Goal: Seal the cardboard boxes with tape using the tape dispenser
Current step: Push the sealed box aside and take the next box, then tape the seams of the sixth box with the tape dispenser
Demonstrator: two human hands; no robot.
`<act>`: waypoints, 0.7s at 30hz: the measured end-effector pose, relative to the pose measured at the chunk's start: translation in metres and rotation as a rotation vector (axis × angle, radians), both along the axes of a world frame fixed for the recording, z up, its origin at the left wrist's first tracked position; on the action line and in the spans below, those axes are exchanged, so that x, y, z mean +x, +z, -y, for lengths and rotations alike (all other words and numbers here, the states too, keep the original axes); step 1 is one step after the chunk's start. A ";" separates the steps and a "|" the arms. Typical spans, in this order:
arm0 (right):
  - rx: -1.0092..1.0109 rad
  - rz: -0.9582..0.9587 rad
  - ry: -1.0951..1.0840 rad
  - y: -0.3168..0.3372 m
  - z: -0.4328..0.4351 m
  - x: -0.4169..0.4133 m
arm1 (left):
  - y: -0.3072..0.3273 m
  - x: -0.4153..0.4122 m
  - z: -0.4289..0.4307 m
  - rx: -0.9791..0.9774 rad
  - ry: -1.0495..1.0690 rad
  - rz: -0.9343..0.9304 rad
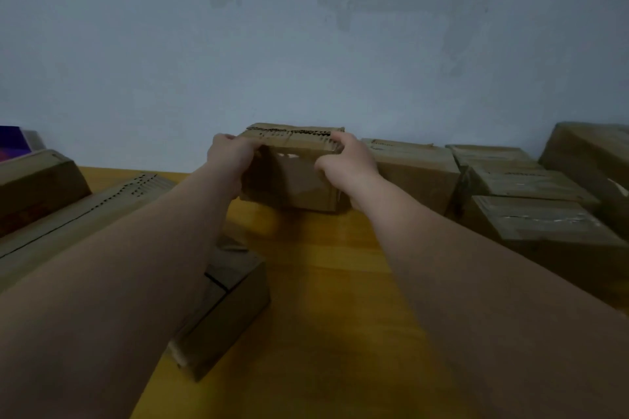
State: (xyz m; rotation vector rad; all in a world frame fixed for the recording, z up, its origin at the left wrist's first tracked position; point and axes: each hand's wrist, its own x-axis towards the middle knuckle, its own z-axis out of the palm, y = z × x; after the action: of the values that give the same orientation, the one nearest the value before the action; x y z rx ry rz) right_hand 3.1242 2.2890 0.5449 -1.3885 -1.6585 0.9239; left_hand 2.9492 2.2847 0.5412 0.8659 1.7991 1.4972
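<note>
Left hand & right hand grip cardboard box on yellow table.

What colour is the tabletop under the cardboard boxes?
Yellow-orange, with a wood-like finish: the tabletop, best seen in the head view.

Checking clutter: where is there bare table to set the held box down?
Bare tabletop lies in the middle, between the near box and the right-hand boxes, in front of the held box. Left and right sides are crowded.

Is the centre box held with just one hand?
No, the left hand and right hand both grip the cardboard box.
</note>
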 end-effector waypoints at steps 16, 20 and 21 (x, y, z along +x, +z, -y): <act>0.071 -0.090 -0.265 0.014 0.257 0.117 | 0.030 0.110 0.274 0.105 -0.126 -0.183; 0.119 -0.012 -0.168 -0.008 0.306 0.130 | 0.001 0.112 0.324 0.078 -0.206 -0.262; 0.135 0.002 -0.146 -0.012 0.316 0.133 | -0.005 0.111 0.334 0.093 -0.217 -0.284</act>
State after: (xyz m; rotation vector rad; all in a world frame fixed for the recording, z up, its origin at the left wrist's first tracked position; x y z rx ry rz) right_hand 3.2573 1.9730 0.5327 -1.3975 -1.5680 0.7141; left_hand 3.0605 1.9509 0.5362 1.3320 1.7731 1.3811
